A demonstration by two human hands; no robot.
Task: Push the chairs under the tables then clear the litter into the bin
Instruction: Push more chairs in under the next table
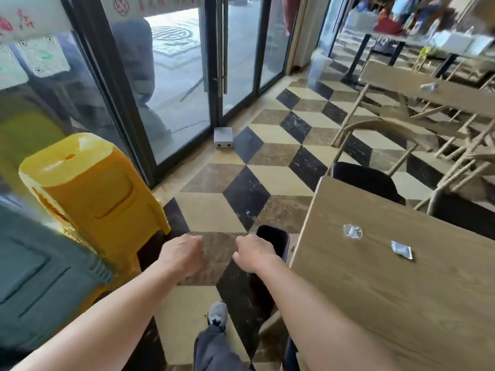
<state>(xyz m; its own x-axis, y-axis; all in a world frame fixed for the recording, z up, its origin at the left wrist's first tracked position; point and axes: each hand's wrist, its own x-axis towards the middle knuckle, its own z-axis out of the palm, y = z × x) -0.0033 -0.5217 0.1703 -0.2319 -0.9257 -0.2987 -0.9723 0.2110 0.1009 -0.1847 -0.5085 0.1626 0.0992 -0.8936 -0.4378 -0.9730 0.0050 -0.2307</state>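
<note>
A wooden table fills the lower right. On it lie two bits of litter: a crumpled clear wrapper and a small silver packet. A dark chair back stands at the table's left side. My right hand hovers just left of that chair back with its fingers curled, holding nothing. My left hand is beside it over the floor, also curled and holding nothing. At the table's far end a dark-seated chair with a bowed wooden back stands partly out. A yellow bin is on the left.
A grey-green bin stands in front of the yellow one. Glass doors run along the left, with a small grey box on the floor. A second table farther back carries a wrapper, with wooden chairs around it.
</note>
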